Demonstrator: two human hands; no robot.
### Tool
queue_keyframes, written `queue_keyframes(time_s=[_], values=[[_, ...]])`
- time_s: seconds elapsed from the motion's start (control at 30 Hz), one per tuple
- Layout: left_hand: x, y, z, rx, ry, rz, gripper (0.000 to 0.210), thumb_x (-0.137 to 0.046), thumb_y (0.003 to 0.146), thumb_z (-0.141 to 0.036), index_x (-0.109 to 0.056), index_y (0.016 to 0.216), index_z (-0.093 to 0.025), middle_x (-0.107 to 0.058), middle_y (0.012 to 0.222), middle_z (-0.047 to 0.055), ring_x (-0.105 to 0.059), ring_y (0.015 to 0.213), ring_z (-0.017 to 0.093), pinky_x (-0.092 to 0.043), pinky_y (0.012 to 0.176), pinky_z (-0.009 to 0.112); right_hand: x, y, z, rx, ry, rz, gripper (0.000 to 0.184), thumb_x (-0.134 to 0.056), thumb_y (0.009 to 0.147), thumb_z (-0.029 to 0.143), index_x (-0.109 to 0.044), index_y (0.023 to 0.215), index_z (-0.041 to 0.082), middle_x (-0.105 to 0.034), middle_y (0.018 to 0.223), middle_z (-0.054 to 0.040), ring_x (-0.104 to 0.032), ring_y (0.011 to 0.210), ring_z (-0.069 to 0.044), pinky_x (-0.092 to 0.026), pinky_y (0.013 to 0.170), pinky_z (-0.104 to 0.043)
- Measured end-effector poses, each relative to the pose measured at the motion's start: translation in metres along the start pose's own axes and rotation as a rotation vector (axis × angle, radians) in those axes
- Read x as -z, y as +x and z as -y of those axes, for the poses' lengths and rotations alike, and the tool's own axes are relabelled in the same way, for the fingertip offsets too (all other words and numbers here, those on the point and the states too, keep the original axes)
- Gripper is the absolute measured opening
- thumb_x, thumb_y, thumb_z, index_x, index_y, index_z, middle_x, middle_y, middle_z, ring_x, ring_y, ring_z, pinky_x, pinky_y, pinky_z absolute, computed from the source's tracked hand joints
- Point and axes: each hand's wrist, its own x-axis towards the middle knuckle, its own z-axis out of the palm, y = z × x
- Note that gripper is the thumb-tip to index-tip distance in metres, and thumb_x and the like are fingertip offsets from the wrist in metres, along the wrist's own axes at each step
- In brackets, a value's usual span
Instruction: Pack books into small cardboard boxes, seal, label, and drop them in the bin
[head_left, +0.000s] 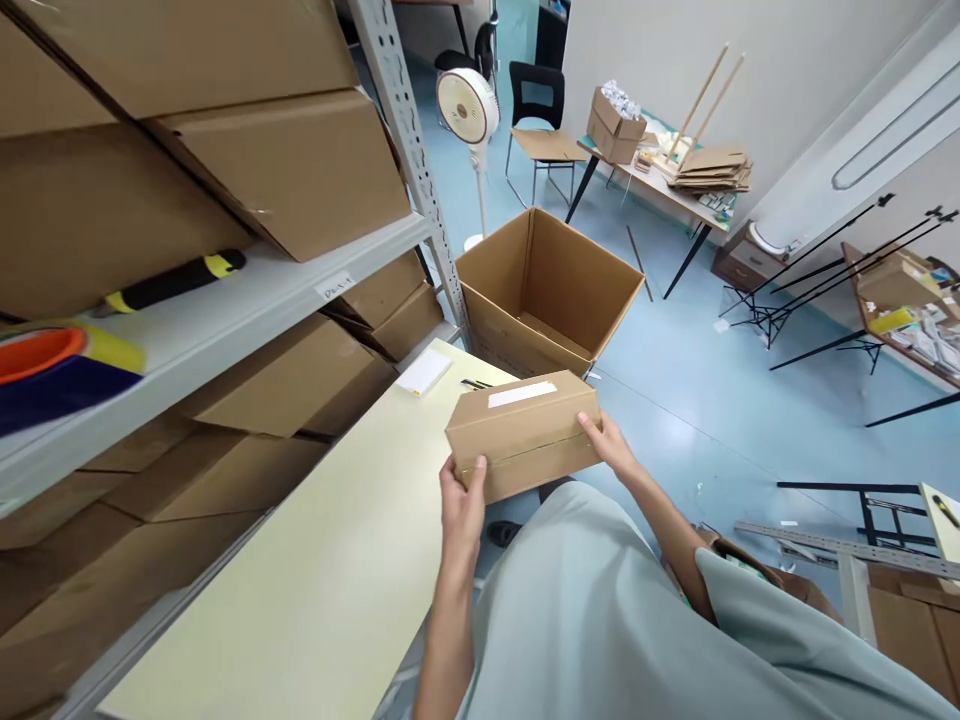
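Observation:
Between my two hands I hold a closed brown cardboard box (pixel 525 440) with a white label (pixel 522 394) on its upper face. My left hand (pixel 463 500) grips its left end, thumb on the near side. At the right end, my right hand (pixel 609 442) is closed on it, thumb pressed to the near face; the other fingers are mostly hidden. The box is held tilted, over the right edge of a pale yellow table (pixel 322 560). Just beyond it stands a large open carton (pixel 555 270); the part of its floor I can see is bare.
A white pad (pixel 424 371) and a dark pen (pixel 475 384) lie at the table's far end. Left, a metal shelf (pixel 300 300) carries cardboard boxes, a tape roll (pixel 60 365) and a black-yellow tool (pixel 176 282). A fan (pixel 466 105), chair (pixel 537 100) and cluttered desk (pixel 675 185) stand farther back.

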Motion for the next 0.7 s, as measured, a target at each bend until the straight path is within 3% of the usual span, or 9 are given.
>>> queue_keyframes(time_s=[0.13,0.27,0.43,0.57,0.7], values=[[-0.031,0.003,-0.024,-0.037,0.019,0.121,0.073,-0.069,0.098,-0.063,-0.046,0.156,-0.027,-0.055,0.164,0.013,-0.049,0.156,0.032,-0.043,0.128,0.042,0.028,0.018,0.008,-0.038,-0.034,-0.139,0.072,-0.072,0.083,0.08,-0.074,0.125,0.021,-0.079,0.135,-0.0125,-0.069,0.13,-0.039,-0.051,0.118,-0.054],[-0.059,0.015,-0.061,-0.063,0.057,0.25,0.073,-0.073,0.095,-0.062,-0.052,0.157,-0.028,-0.058,0.162,0.012,-0.052,0.154,0.034,-0.045,0.128,0.045,0.057,0.045,0.02,-0.079,-0.053,-0.211,0.072,-0.072,0.084,0.081,-0.076,0.123,0.021,-0.08,0.13,-0.0128,-0.071,0.125,-0.038,-0.054,0.113,-0.052],[-0.116,0.043,-0.122,-0.067,0.152,0.294,0.076,-0.074,0.094,-0.058,-0.051,0.162,-0.033,-0.055,0.165,0.009,-0.048,0.157,0.034,-0.041,0.131,0.046,0.096,0.126,0.038,-0.09,-0.069,-0.207,0.071,-0.07,0.086,0.082,-0.077,0.123,0.022,-0.081,0.126,-0.0122,-0.072,0.122,-0.037,-0.056,0.109,-0.051],[-0.19,0.111,-0.165,-0.096,0.18,0.279,0.082,-0.079,0.092,-0.053,-0.048,0.165,-0.03,-0.053,0.167,0.01,-0.045,0.159,0.036,-0.037,0.133,0.048,0.121,0.238,0.052,-0.044,-0.045,-0.146,0.07,-0.069,0.09,0.08,-0.076,0.123,0.019,-0.081,0.126,-0.0131,-0.071,0.124,-0.035,-0.055,0.11,-0.05],[-0.258,0.232,-0.179,-0.146,0.195,0.341,0.078,-0.073,0.096,-0.057,-0.049,0.164,-0.026,-0.057,0.163,0.011,-0.051,0.155,0.036,-0.041,0.13,0.053,0.131,0.365,0.058,0.059,0.011,-0.124,0.072,-0.067,0.094,0.078,-0.071,0.139,0.021,-0.075,0.14,-0.0132,-0.064,0.139,-0.033,-0.049,0.121,-0.05]])
